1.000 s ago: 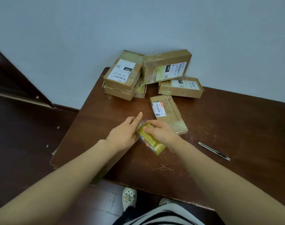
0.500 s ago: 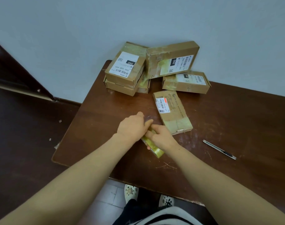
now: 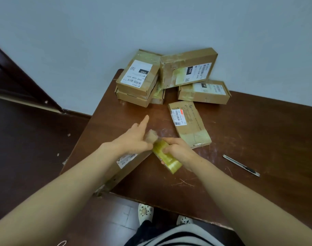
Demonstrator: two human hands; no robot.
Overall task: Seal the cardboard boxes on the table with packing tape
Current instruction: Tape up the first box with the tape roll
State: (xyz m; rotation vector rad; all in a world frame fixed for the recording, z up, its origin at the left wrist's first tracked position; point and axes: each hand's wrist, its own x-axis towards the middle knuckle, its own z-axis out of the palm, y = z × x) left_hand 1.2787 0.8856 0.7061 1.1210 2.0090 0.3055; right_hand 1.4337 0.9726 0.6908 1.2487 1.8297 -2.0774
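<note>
Boxes point(image 3: 137, 80) labelled "060" crowd the table point(image 3: 240, 130) at its far corner, knife point(image 3: 240, 165) lying right. My right hand point(image 3: 178, 151) grips the tape roll point(image 3: 166, 157) beside a flat box point(image 3: 130, 166); left hand point(image 3: 133, 139) points a forefinger, grip I can't tell.

A yellowish tape roll point(image 3: 166, 158) is held mid-table. Labelled brown boxes point(image 3: 139, 82) are piled at the far edge; one flat box point(image 3: 189, 128) lies just right of the roll.

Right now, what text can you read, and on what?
"060", "060-06B A05": top stacked box
"060", "060-06B A05": leaning box
"042 L714 00 472": flat box
Rear right box, box under the left forearm: too blurred.
</note>
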